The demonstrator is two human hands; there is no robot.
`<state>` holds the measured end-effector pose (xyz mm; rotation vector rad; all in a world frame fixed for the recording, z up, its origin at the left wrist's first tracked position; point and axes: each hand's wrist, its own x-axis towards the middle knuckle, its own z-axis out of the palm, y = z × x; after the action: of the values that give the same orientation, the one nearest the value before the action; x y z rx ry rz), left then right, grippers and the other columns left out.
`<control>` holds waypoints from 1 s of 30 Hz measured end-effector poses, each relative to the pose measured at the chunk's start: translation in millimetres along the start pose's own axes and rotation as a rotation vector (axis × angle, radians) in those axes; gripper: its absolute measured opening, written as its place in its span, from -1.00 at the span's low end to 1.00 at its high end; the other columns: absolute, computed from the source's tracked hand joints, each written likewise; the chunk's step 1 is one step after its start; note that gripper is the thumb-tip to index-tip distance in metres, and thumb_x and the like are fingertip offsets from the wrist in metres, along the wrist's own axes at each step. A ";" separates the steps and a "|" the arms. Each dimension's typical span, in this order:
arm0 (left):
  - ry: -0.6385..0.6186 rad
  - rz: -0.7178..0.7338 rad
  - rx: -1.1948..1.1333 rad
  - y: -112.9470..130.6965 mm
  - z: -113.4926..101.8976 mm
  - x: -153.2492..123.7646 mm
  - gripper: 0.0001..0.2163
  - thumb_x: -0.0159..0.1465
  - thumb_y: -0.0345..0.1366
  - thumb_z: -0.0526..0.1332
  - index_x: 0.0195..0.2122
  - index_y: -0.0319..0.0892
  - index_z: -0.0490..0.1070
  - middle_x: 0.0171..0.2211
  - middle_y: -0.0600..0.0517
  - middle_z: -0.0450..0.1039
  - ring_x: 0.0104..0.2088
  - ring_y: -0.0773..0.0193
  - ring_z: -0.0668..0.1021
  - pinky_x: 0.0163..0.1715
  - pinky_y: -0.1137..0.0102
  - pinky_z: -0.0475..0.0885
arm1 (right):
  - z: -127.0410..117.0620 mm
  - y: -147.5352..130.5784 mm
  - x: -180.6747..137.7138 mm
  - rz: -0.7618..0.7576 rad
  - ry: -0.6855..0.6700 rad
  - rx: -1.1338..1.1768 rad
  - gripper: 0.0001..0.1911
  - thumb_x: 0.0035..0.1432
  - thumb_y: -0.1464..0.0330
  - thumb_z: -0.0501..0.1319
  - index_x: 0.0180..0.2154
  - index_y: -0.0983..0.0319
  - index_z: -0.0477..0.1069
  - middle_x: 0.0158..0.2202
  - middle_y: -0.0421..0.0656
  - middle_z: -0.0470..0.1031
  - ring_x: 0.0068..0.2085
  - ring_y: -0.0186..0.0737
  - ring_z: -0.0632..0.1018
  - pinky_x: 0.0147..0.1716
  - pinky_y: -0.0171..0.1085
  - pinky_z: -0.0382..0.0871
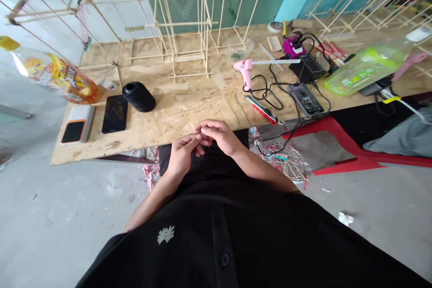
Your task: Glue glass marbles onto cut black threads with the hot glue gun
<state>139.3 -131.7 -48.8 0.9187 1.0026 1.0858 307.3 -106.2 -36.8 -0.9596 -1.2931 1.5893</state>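
My left hand [184, 150] and my right hand [218, 135] meet over my lap at the front edge of the wooden board table [162, 117]. The fingers of both are bent in a pinch, thumbs close together. Whatever lies between the fingertips is too small to make out; a thin dark line shows there. Nearest on the tabletop is a red utility knife [261, 110], lying to the right. Behind it a pink glue gun [245, 72] with a long clear glue stick rests on the board.
Stick frames [189, 22] stand along the back. A black speaker-like cylinder [139, 96], a dark phone [115, 114], a white power bank [77, 124] and an orange drink bottle [57, 74] are left. Right are a lit phone [306, 99], cables, a green bottle [367, 69] and a red chair [332, 130].
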 end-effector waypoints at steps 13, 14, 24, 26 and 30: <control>0.102 0.221 -0.113 19.4 2.3 10.2 -0.94 0.29 -0.22 0.51 -0.32 -0.02 0.80 0.26 -0.08 0.66 0.49 -0.11 0.47 0.42 0.04 0.46 | 6.0 3.2 4.9 -0.239 -0.024 -0.144 -0.78 0.23 0.16 0.46 -0.16 0.14 0.71 0.02 -0.10 0.71 0.02 -0.11 0.65 -0.03 -0.16 0.51; 0.093 0.202 -0.119 22.5 1.9 13.7 -0.95 0.27 -0.24 0.51 -0.32 -0.03 0.80 0.25 -0.08 0.67 0.48 -0.12 0.48 0.40 0.04 0.48 | 7.8 2.9 7.1 -0.229 -0.022 -0.117 -0.78 0.22 0.15 0.49 -0.19 0.14 0.71 -0.02 -0.11 0.72 -0.01 -0.11 0.66 -0.04 -0.15 0.52; 0.099 0.180 -0.256 47.5 -11.8 45.8 -0.86 0.28 -0.20 0.52 -0.25 -0.15 0.74 0.01 -0.10 0.78 0.14 0.02 0.76 0.21 0.20 0.63 | 5.3 -5.3 7.9 -0.131 -0.033 -0.060 -0.77 0.24 0.13 0.50 -0.28 0.16 0.76 -0.17 -0.13 0.75 -0.07 -0.15 0.68 0.07 -0.14 0.51; 0.103 0.178 -0.296 51.5 -15.9 49.2 -0.84 0.34 -0.15 0.50 -0.21 -0.13 0.71 0.00 -0.06 0.78 0.06 0.07 0.78 0.19 0.21 0.65 | 4.4 -2.9 6.6 -0.108 -0.031 -0.064 -0.72 0.22 0.08 0.51 -0.28 0.16 0.76 -0.18 -0.13 0.75 -0.13 -0.17 0.66 -0.03 -0.16 0.51; 0.113 0.158 -0.345 54.0 -21.9 52.8 -0.81 0.41 -0.10 0.46 -0.13 -0.10 0.67 -0.11 0.00 0.79 -0.04 0.13 0.81 0.12 0.21 0.70 | 3.4 4.2 3.8 -0.050 -0.056 -0.050 -0.69 0.17 0.05 0.54 -0.27 0.17 0.77 -0.21 -0.12 0.75 -0.27 -0.25 0.58 -0.25 -0.23 0.43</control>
<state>112.7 -66.4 -13.9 0.6685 0.8092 1.4060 302.2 -104.2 -40.5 -0.9125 -1.3909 1.5616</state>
